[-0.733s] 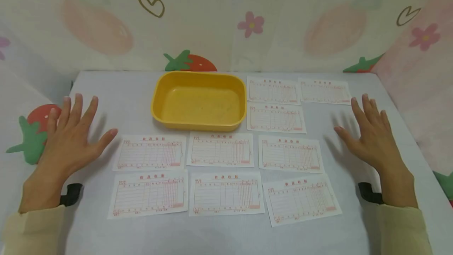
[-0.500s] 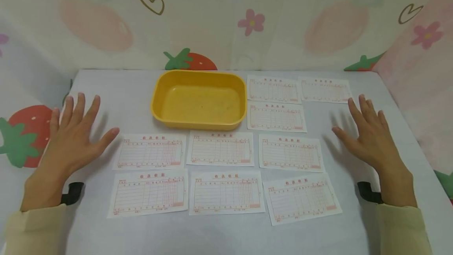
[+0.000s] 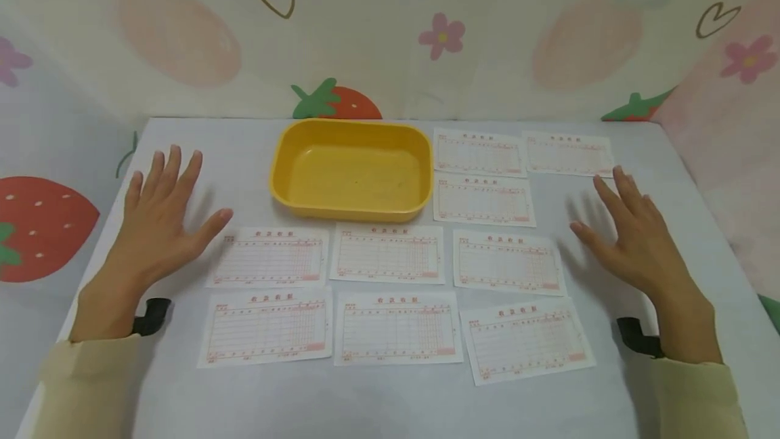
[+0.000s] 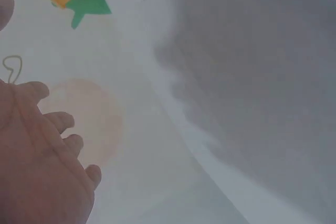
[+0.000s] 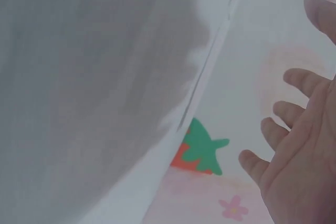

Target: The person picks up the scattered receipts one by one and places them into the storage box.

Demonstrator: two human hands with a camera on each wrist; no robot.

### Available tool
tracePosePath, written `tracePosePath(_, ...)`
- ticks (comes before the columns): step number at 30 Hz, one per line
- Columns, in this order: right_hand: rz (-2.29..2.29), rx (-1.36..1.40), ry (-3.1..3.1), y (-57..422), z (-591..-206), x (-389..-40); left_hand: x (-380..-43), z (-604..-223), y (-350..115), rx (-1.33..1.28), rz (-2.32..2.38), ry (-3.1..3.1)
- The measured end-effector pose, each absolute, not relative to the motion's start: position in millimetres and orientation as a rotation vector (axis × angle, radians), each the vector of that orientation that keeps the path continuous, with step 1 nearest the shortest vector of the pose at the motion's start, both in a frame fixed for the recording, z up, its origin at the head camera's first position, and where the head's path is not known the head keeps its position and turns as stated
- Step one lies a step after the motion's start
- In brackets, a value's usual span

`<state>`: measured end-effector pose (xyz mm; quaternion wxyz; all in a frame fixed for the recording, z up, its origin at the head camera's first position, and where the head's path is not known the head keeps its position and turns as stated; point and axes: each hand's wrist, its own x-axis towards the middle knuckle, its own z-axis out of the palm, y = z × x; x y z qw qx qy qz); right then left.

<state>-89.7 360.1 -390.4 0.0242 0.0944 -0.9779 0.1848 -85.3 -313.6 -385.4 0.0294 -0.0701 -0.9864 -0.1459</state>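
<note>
My left hand [image 3: 161, 219] hovers over the left side of the table, fingers spread and holding nothing. Its thumb tip is close to a receipt slip [image 3: 268, 259] in the middle row. On the right, my right hand [image 3: 642, 242] is spread too, its fingertips near the far right slip [image 3: 569, 152]. Both palms show bare in the wrist views, the left palm [image 4: 42, 166] and the right palm [image 5: 299, 177]. A yellow plastic tub [image 3: 353, 212] with nothing in it stands at the back. Several white slips with red print lie flat in rows beside and in front of it.
Behind the white table [image 3: 378, 402] rises a backdrop cloth [image 3: 487, 32] printed with strawberries, flowers and hearts. The front row holds a left slip [image 3: 265, 327], a middle slip [image 3: 399, 328] and a tilted right slip [image 3: 527, 339].
The left hand has moved right and slightly away from me, nearer the slips. The whole head view has shifted a little. The tub and slips keep their places on the table.
</note>
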Motion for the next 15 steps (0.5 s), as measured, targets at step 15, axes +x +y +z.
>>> tracePosePath(15,0.700,0.353,-3.170,324,-388,-74,-141,-363,-264,-0.476,-0.612,-3.043)
